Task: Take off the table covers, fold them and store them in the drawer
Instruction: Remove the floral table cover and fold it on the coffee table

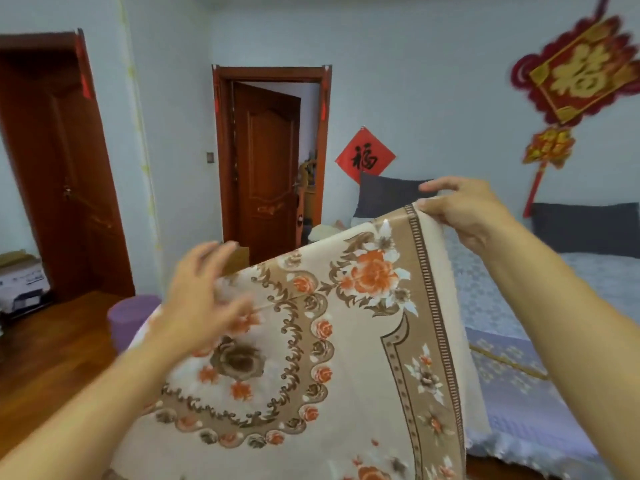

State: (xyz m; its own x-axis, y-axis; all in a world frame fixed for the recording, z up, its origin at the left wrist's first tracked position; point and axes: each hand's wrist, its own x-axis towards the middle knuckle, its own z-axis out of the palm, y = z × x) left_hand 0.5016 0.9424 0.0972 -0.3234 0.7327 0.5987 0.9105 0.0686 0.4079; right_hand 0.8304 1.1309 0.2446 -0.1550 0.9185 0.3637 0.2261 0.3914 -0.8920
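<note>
The floral table cover (346, 341) hangs in the middle and lower part of the frame, held up in the air in front of the person, cream with orange roses, a brown scrolled ring and a tan striped border. Its lower edge runs off the bottom of the frame, so how far it drops cannot be seen. The right hand (464, 209), right of centre, pinches the cover's top corner between thumb and fingers. The left hand (204, 292), left of centre, is blurred, its fingers spread and straight in front of the cover's upper left edge; whether they touch the cloth is hard to make out.

The cover hides most of what lies behind it. A purple round tub (130, 320) peeks out at its left side, standing on the wooden floor (52, 358). On the right, a bed (554, 358) with a pale blue patterned spread is partly covered by the cloth and the right forearm, with dark grey pillows (388, 195) against the wall.

Further back, a half-open wooden door (266, 168) stands at centre, another dark door (65, 188) at the left edge. A red diamond paper with a black character (364, 156) sits on the wall, and a large red and gold knot hanging (575, 81) fills the upper right, its top cut off. Cardboard boxes (20, 282) at far left are cut off by the frame.
</note>
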